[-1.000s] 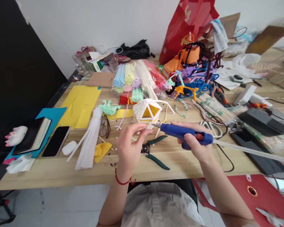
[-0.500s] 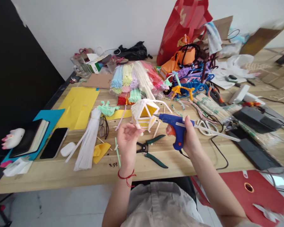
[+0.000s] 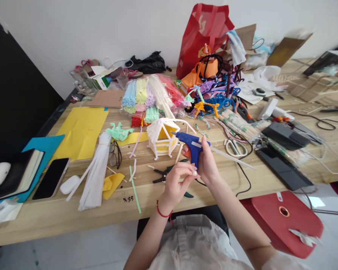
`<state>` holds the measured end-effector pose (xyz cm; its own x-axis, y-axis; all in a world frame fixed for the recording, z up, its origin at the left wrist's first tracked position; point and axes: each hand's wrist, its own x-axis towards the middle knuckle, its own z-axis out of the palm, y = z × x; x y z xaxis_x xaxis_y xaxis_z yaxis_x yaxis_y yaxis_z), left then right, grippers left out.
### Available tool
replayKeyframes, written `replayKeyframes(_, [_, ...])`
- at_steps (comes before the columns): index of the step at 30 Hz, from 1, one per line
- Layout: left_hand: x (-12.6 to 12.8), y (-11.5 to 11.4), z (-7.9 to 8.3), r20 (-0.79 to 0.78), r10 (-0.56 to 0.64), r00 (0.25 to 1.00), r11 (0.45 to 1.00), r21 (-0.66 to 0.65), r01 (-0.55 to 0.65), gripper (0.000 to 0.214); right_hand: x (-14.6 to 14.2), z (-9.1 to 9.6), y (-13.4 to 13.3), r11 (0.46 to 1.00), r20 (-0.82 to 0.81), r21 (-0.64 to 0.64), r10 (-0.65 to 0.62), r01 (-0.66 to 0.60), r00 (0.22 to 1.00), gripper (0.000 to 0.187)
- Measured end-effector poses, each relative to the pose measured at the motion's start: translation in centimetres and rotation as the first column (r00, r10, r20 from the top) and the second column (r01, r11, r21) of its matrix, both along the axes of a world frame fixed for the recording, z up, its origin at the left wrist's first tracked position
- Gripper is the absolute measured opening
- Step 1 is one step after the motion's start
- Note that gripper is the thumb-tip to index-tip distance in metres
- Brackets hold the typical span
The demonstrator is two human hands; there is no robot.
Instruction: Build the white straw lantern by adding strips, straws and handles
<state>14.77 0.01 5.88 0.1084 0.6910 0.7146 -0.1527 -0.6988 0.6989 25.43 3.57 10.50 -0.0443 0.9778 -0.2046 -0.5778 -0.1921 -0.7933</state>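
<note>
A blue hot glue gun (image 3: 193, 145) with an orange trigger is gripped in my right hand (image 3: 210, 163). Its nozzle points up and left, and a long clear glue stick (image 3: 233, 158) juts from the back. Just under the gun's handle, my left hand (image 3: 178, 180) pinches a small white ball-like piece (image 3: 194, 173) between finger and thumb. Beyond the nozzle stands a little white house (image 3: 161, 137) of fuzzy stems with yellow inside. My left hand partly hides dark-green-handled cutters (image 3: 160, 175) lying on the table.
Left of my hands lie a bundle of white strips (image 3: 92, 176), glasses (image 3: 115, 154), a green stem (image 3: 135, 191) and a phone (image 3: 51, 178). White-handled scissors (image 3: 236, 148) and the gun's black cord (image 3: 243, 185) are on the right. Bagged colored stems (image 3: 149, 93) sit behind.
My left hand has moved away from the little house, right and down to below the glue gun, carrying the small white piece. The house now stands on the table; the view has shifted right.
</note>
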Motion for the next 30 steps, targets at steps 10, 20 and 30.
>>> replayKeyframes(10, [-0.5, -0.6, 0.7, -0.170, 0.065, 0.983, 0.993, 0.105, -0.047, 0.025, -0.2, -0.3, -0.1, 0.991, 0.029, -0.004, -0.132, 0.132, 0.991, 0.048])
replayKeyframes(20, [0.1, -0.6, 1.0, -0.242, 0.000, 0.970, 0.999, 0.038, 0.009, 0.019, 0.1, -1.4, 0.1, 0.980, 0.117, -0.070, -0.177, 0.186, 0.977, 0.050])
replayKeyframes(30, [-1.9, -0.1, 2.7, 0.323, 0.247, 0.913, 0.836, -0.547, -0.032, 0.036, 1.8, 0.3, -2.7, 0.962, -0.012, 0.256, -0.096, 0.095, 0.995, 0.044])
